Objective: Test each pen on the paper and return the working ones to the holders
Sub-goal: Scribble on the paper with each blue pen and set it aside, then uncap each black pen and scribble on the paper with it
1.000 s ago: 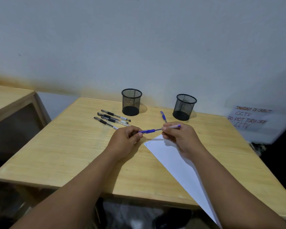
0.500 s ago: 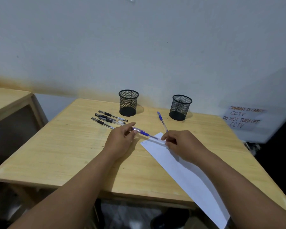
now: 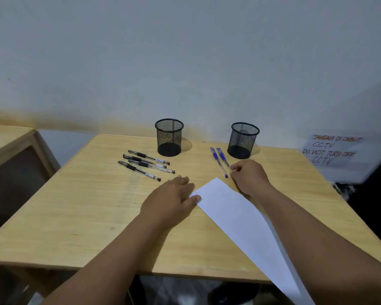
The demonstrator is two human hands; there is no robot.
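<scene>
Two blue pens lie side by side on the wooden table [image 3: 86,216], in front of the right mesh holder [image 3: 243,139]. My right hand [image 3: 249,177] pinches the near end of the right blue pen [image 3: 223,159]; the left blue pen [image 3: 218,162] lies free. My left hand [image 3: 172,199] rests flat, its thumb pressing the near-left corner of the white paper [image 3: 240,216]. Faint pen marks show on the paper by that thumb. Several black pens [image 3: 145,165] lie near the left mesh holder [image 3: 169,137]. I see no pens in either holder.
The wall runs close behind the holders. A handwritten CCTV notice [image 3: 330,150] hangs at the right. Another wooden table [image 3: 7,137] stands to the left across a gap. The paper overhangs the table's front edge at the lower right.
The blue pen left my left hand and now lies beside the other blue pen, with my right hand at its end. My left hand moved onto the paper's corner.
</scene>
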